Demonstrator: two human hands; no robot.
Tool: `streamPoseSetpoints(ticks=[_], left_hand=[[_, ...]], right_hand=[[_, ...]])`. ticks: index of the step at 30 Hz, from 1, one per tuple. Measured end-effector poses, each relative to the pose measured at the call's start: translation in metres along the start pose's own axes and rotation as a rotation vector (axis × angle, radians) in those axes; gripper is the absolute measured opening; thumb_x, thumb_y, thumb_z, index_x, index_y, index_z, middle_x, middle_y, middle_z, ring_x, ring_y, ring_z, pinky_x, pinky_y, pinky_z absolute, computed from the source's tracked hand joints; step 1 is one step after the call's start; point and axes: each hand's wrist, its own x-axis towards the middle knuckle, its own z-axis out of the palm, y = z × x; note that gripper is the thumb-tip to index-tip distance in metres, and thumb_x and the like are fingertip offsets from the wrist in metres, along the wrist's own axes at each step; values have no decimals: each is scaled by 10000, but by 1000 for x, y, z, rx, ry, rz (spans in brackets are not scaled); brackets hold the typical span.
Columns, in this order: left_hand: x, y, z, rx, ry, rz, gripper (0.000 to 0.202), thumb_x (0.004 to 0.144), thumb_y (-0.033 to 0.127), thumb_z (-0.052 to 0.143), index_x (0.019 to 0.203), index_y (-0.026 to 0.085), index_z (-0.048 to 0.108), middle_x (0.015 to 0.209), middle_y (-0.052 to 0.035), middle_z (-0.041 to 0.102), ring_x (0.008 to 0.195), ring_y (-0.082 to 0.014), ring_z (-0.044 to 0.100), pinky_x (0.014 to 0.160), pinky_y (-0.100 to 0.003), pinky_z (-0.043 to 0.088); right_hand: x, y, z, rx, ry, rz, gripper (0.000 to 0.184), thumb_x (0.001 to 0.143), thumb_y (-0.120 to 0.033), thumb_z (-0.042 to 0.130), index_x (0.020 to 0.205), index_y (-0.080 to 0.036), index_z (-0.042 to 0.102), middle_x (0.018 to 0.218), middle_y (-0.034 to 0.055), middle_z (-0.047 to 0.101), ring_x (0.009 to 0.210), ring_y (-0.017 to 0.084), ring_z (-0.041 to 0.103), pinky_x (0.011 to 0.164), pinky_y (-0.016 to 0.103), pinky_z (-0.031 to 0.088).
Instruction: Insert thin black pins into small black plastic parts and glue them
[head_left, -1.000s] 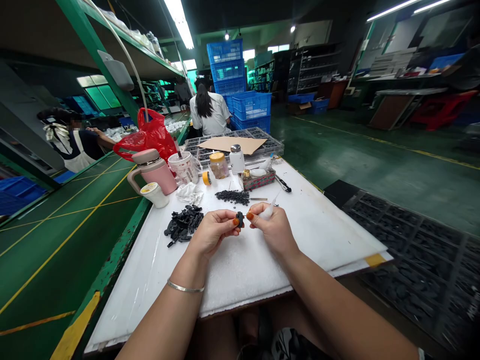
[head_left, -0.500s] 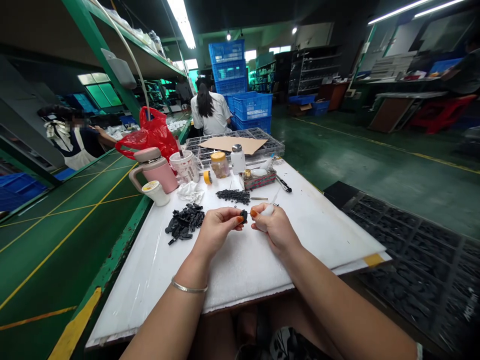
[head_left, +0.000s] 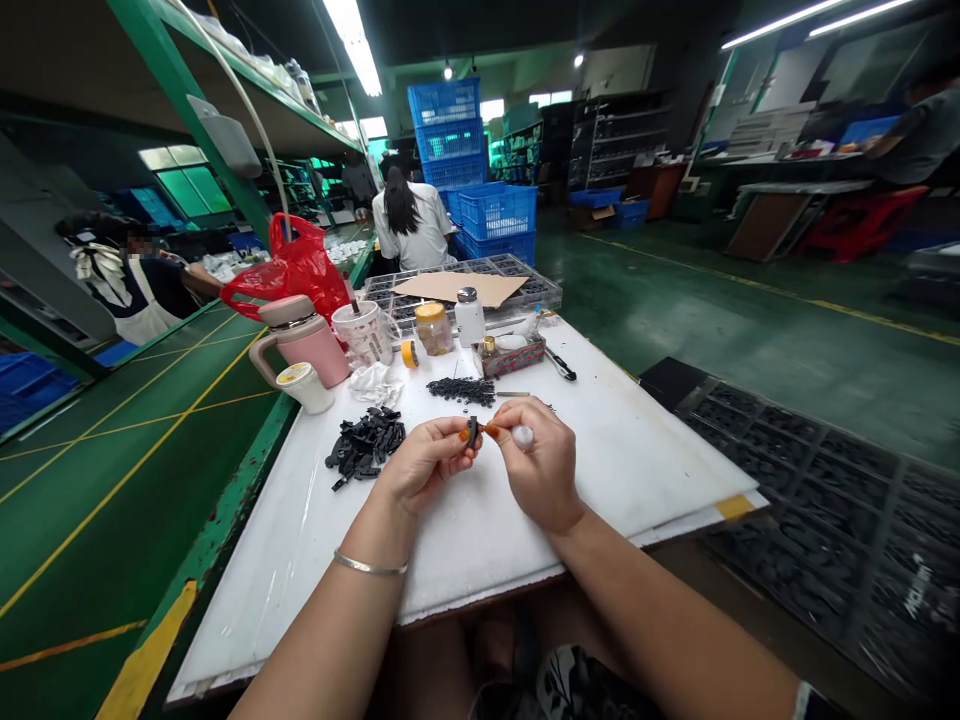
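My left hand [head_left: 427,455] pinches a small black plastic part [head_left: 473,432] upright between thumb and fingertips. Close against it on the right is my right hand [head_left: 536,455], its thumb and forefinger pressed together at the part. A small white squeeze bottle [head_left: 523,437] is held in the curled fingers of that hand, its rounded end showing. Whatever sits between the right fingertips is too small to make out. Left of the hands lies a heap of black plastic parts [head_left: 366,445]. Beyond them is a pile of tiny black pieces [head_left: 461,391].
Along the back of the white tabletop [head_left: 622,450] stand a pink mug [head_left: 319,350], a white cup [head_left: 306,388], a yellow-lidded jar [head_left: 433,330], a white bottle [head_left: 470,318] and a patterned box [head_left: 517,357]. A utility knife [head_left: 561,364] lies rightward. Black trays [head_left: 810,500] sit lower right.
The right hand has turned over and closed in on the black part, with the bottle now mostly behind its fingers. The part has turned in the left hand. The view has shifted slightly.
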Motion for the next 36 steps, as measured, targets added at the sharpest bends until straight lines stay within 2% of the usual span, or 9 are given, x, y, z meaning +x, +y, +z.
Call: streamPoseSetpoints(ticks=[5,12,18,24,30,36], left_hand=[[0,2,-4,-110,-28,-59,324,644,92,777,948,84,664,747,-38,619,590,-49,566,557,-106,490],[0,3,-6,-139,-65,-105,409,659,68,750,1049,97,630,730,-36,619,579,-62,574,520,-99,484],[1,1,-5,-102,-47,-99,316,659,97,768,953,77,654,700,-33,617,566,-58,575,519,-96,483],[0,1,-3,-53,-6,-97,241,629,135,806,804,77,651,688,-35,629,541,-46,564,514,-100,472],[1,0,-5,-33,10,-59,256,617,158,821,793,88,648,672,-39,640,552,-57,573,541,-117,483],[0,2,-5,-43,5,-73,242,637,163,807,799,82,645,701,-39,634,555,-48,565,547,-116,488]], right_hand=[[4,-3,-3,47,32,93,97,833,-151,564,741,-181,576,798,27,611,799,151,580,779,279,464],[3,-2,-3,43,-23,97,99,833,-174,562,734,-178,573,780,29,615,773,147,577,747,266,452],[1,0,-2,1,-45,52,98,786,-87,541,738,-170,560,787,22,598,762,138,562,721,254,439],[-1,3,-1,-72,-56,21,205,684,10,495,749,-176,554,800,19,604,772,147,564,732,256,438],[-3,3,-1,-172,-84,-19,236,647,24,477,755,-176,541,814,24,604,788,159,567,735,261,437],[-1,2,-2,-74,-34,10,216,668,15,482,735,-180,547,796,21,601,779,154,568,740,265,443]])
